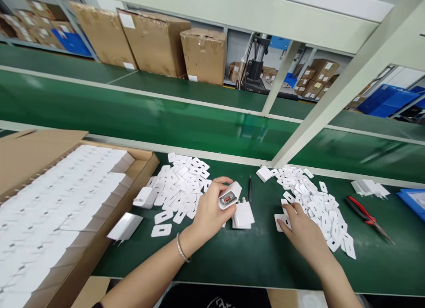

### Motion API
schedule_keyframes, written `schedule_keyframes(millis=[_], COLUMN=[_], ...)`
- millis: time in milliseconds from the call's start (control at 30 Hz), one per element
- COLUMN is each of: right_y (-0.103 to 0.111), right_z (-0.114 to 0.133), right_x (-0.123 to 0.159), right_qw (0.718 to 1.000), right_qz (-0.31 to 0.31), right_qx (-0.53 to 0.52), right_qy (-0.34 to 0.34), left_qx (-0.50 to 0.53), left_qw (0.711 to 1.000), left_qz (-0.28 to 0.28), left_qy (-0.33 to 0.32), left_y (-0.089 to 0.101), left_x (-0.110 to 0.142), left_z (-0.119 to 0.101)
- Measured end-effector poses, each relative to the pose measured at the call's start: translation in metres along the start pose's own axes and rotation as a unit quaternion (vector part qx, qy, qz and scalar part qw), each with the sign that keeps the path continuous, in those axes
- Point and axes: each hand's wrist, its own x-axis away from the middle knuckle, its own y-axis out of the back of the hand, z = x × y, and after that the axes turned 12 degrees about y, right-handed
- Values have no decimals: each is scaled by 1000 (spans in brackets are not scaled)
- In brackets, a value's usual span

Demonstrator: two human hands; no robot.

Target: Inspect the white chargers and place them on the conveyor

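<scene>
Left of the tweezers (250,190), left hand (208,213) gripped charger housing (235,190); judged light, rigid, best held by sidewalls. Right of them, half-open right hand (303,230) touched faceplate (278,217).

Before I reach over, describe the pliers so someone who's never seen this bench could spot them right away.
On the green bench, find the right-hand pile of white plates. Just right of it, with white chargers lying beyond, are the pliers. Their red and black handles and long metal nose set them apart from those white neighbours.
</scene>
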Motion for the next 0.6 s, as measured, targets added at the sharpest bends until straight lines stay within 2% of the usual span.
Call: schedule_keyframes(millis=[100, 200, 333, 467, 533, 600], right_y=[-18, -24, -25, -22, -18, -11], right_z=[-12, -10, -4, -5, -5, 2], right_x=[5, -4, -25, -42, -48, -56], right_qw=[999, 995, 988, 980, 984, 988], right_qz=[-20, -52, -73, -34, -30, -61], right_qx=[-29, -86, -134, -194, -174, -144], right_qy=[7, 23, 28, 9, -11, -18], left_qx=[5, 5, 4, 2, 13, 29], left_qw=[1000, 999, 999, 999, 999, 998], left_qz=[-4, -13, -29, -37, -28, -22], left_qy=[15, 44, 34, 7, 25, 47], left_y=[0, 0, -1, -1, -1, -2], left_x=[0, -1, -5, -8, -8, -8], left_z=[-1, -1, -1, 1, 3, 4])
